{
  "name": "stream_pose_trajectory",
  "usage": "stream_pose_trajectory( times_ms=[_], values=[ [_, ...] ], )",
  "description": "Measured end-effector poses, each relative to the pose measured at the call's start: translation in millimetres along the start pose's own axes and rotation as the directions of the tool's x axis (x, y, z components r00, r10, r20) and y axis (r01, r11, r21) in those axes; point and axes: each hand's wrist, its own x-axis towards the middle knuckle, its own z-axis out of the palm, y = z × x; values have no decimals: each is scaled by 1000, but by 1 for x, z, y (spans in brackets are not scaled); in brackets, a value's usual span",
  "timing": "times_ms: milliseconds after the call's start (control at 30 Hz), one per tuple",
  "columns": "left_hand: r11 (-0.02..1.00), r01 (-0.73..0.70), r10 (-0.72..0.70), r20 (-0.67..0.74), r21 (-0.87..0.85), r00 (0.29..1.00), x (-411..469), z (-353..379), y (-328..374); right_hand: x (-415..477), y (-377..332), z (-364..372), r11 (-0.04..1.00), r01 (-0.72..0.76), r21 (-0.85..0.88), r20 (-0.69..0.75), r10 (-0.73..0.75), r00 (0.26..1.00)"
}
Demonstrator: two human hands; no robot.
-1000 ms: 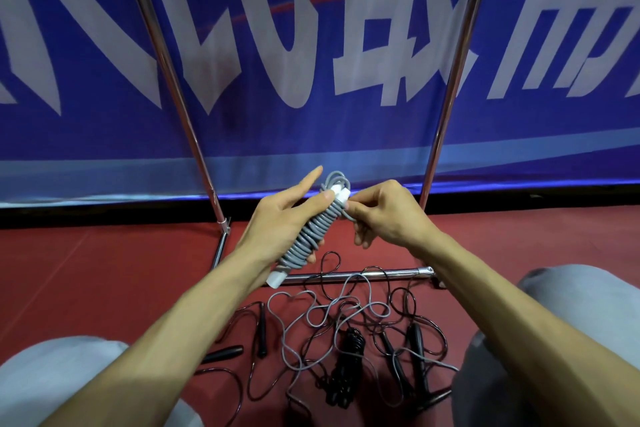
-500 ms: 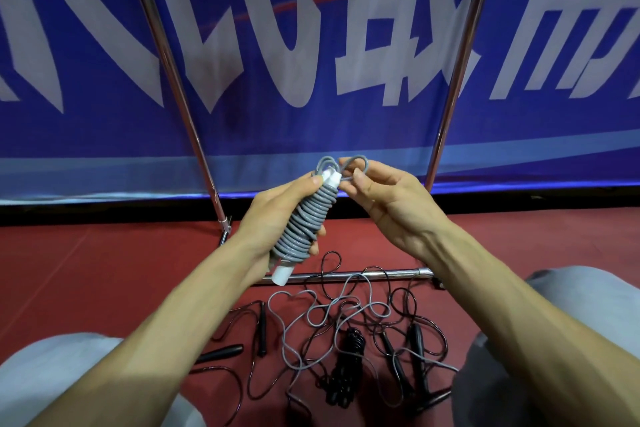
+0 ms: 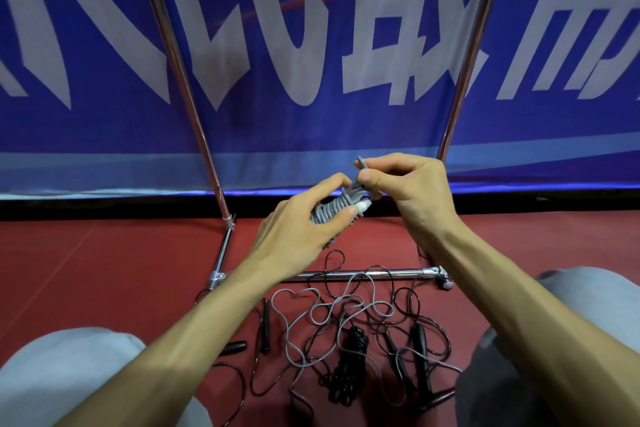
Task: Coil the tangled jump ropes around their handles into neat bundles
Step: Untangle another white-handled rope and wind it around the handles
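A grey jump rope bundle [image 3: 330, 210], wound tightly round its white-ended handles, is held in the air at the frame's middle. My left hand [image 3: 304, 229] grips the bundle from the left, thumb near the white handle tip [image 3: 363, 206]. My right hand [image 3: 401, 184] pinches the grey rope's end loop [image 3: 360, 163] just above the bundle's top. On the red floor below lies a tangle of loose ropes: a grey rope [image 3: 311, 315], thin dark ropes [image 3: 391, 291], black handles [image 3: 420, 354], and a coiled black bundle [image 3: 349, 367].
A chrome rack frame [image 3: 363, 274] stands on the red floor [image 3: 104, 270] behind the tangle, its uprights rising before a blue banner [image 3: 311, 45]. My grey-clad knees [image 3: 69, 374] flank the ropes. Two more black handles [image 3: 265, 326] lie to the left.
The bundle has tipped from a steep slant to nearly level and my left hand has closed over it. My right hand has turned palm-down and pulled the end loop up.
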Motion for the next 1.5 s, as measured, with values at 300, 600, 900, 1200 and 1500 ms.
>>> stream_pose_trajectory(
  times_ms=[300, 600, 900, 1200, 1500],
  values=[
    [713, 133, -199, -17, -688, 980, 7, 3, 17, 4, 3, 7, 875, -120, 468, 39, 115, 993],
    [775, 152, -226, -45, -614, 973, 4, 1, 11, 4, -9, 0, 989, 127, -71, 54, -123, 991],
    [934, 48, -124, -195, -354, 973, 5, 0, 4, 4, -7, -8, 898, 306, -316, 330, -198, 923],
    [976, 18, -61, -197, -216, 978, 4, 3, 4, 1, -12, -6, 977, 196, -89, 111, -186, 976],
    [971, 30, -70, -163, -235, 984, 4, 7, -5, 9, -14, -12, 827, 410, -385, 267, -326, 907]
  ],
)
